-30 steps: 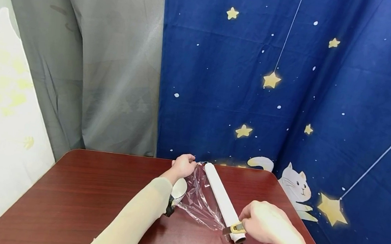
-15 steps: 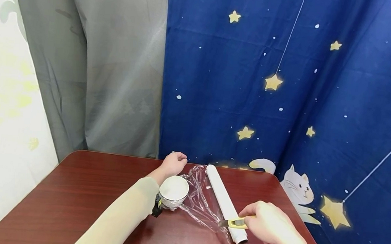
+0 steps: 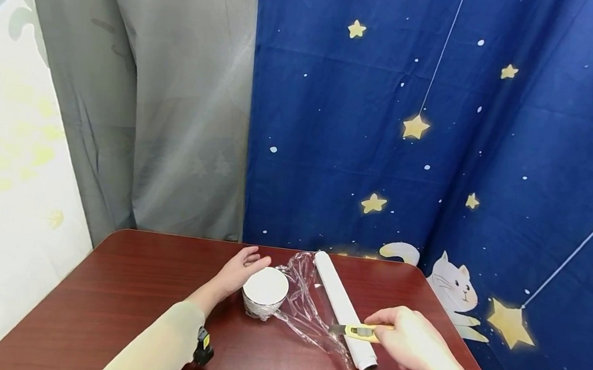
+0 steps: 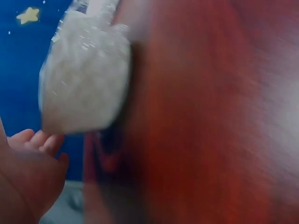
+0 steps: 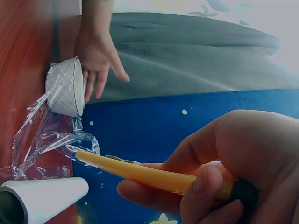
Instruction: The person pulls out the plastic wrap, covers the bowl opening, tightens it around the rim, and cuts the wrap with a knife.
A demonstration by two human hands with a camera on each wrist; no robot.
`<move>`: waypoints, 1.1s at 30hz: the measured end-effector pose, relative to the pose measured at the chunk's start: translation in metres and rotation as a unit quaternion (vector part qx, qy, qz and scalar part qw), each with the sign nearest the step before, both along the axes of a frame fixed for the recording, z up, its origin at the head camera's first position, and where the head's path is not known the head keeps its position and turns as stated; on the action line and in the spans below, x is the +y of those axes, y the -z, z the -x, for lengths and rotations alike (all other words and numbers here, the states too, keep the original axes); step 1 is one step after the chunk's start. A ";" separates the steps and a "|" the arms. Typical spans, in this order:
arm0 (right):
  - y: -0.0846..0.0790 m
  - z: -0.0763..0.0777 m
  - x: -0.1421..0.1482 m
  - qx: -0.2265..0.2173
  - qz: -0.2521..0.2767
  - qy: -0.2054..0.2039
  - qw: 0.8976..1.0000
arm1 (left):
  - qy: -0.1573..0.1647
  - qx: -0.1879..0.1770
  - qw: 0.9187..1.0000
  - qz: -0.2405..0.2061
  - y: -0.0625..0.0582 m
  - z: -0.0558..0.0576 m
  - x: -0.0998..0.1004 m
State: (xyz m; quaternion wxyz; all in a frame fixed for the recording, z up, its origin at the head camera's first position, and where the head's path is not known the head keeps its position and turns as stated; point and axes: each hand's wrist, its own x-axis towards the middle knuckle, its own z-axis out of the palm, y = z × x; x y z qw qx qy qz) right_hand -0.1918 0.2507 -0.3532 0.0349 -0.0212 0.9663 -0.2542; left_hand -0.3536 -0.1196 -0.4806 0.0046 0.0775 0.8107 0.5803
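A white bowl [image 3: 266, 287] stands on the table with crinkled cling film [image 3: 304, 302] round its side. From the bowl the clear film stretches right to a white roll of cling film [image 3: 337, 295], which lies lengthwise away from me. My left hand [image 3: 240, 270] is just left of the bowl, fingers loosely extended, holding nothing. In the right wrist view its fingers [image 5: 100, 81] overlap the bowl's rim side. My right hand [image 3: 406, 336] grips a yellow utility knife [image 3: 361, 332] above the near part of the roll. The knife's blade end points left, over the film.
The dark red-brown table [image 3: 126, 293] has its far edge close behind the bowl and roll. A grey curtain [image 3: 192, 119] and a blue star-patterned curtain [image 3: 322, 129] hang behind it. A black strap device [image 3: 203, 346] sits on my left wrist.
My left hand has left the film near the roll's far end and moved left and toward me, uncovering the bowl. The knife's blade end has shifted slightly away from me, over the film.
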 end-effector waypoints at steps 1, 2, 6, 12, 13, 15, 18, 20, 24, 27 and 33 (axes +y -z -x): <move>0.001 0.000 0.001 -0.001 0.005 0.004 1.000 | 0.015 -0.002 1.000 -0.005 0.003 -0.003 -0.003; 0.002 0.001 0.002 -0.001 0.010 0.007 1.000 | 0.029 -0.007 0.999 -0.011 0.006 -0.007 -0.005; 0.006 0.001 0.005 0.009 0.026 0.014 1.000 | 0.071 -0.010 0.997 0.001 0.015 -0.018 -0.011; 0.010 0.003 0.004 0.021 0.057 0.029 0.998 | 0.089 -0.011 0.996 0.029 0.027 -0.027 -0.016; 0.011 0.003 0.004 0.024 0.062 0.033 0.997 | 0.090 -0.012 0.995 0.032 0.029 -0.029 -0.016; 0.013 0.005 0.002 0.030 0.077 0.043 0.996 | 0.090 -0.012 0.995 0.039 0.033 -0.031 -0.018; 0.018 0.010 0.001 0.041 0.100 0.049 0.993 | 0.091 -0.011 0.995 0.043 0.037 -0.034 -0.021; 0.021 0.015 0.000 0.045 0.134 0.051 0.989 | 0.092 -0.007 0.995 0.042 0.039 -0.036 -0.021; 0.031 0.026 0.000 0.025 0.267 0.039 0.963 | 0.099 0.003 0.994 0.038 0.038 -0.035 -0.021; 0.040 0.036 0.001 -0.009 0.370 0.014 0.929 | 0.096 0.012 0.994 0.048 0.038 -0.033 -0.020; 0.056 0.050 -0.005 -0.060 0.464 -0.028 0.884 | 0.082 0.014 0.995 0.063 0.037 -0.031 -0.018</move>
